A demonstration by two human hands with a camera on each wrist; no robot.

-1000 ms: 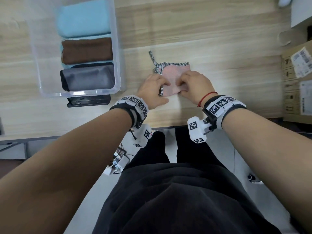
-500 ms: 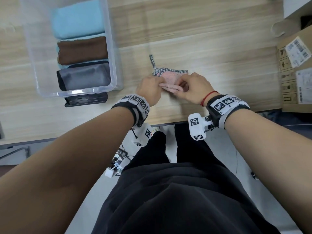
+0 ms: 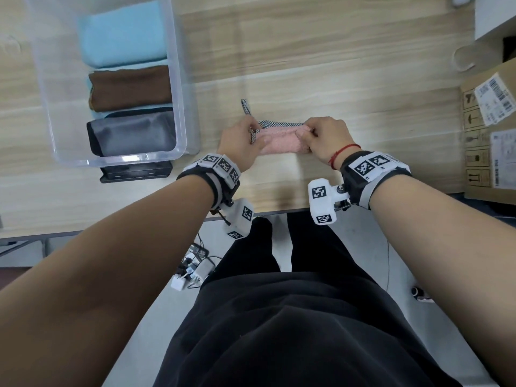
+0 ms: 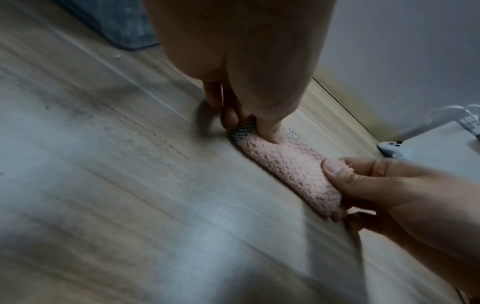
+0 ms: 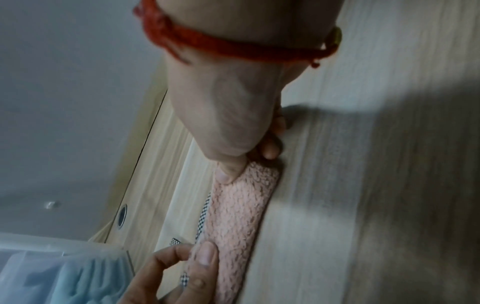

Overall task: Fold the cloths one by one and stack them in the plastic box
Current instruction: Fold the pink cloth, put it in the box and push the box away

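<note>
A pink fluffy cloth (image 3: pixel 280 141) with a black-and-white checked trim lies folded into a narrow strip on the wooden table (image 3: pixel 335 88). My left hand (image 3: pixel 242 141) pinches its left end by the trim, thumb pressed on the pile (image 4: pixel 270 133). My right hand (image 3: pixel 321 138) grips the right end, thumb on top (image 5: pixel 228 172) and fingers curled under. The checked loop (image 3: pixel 246 106) sticks out beyond the left hand. The clear plastic box (image 3: pixel 178 88) stands at the left with folded light blue (image 3: pixel 122 34), brown (image 3: pixel 131 88) and grey (image 3: pixel 134 132) cloths in a row.
A black flat device (image 3: pixel 136 174) lies at the box's near side. Cardboard boxes with labels (image 3: pixel 491 135) stand at the table's right edge. The table's front edge (image 3: pixel 279 212) runs just under my wrists. Cables and a power strip (image 3: pixel 192 269) lie on the floor.
The pink cloth went from a wider square to a narrow strip as its near half was folded over. Both hands moved apart to its two ends.
</note>
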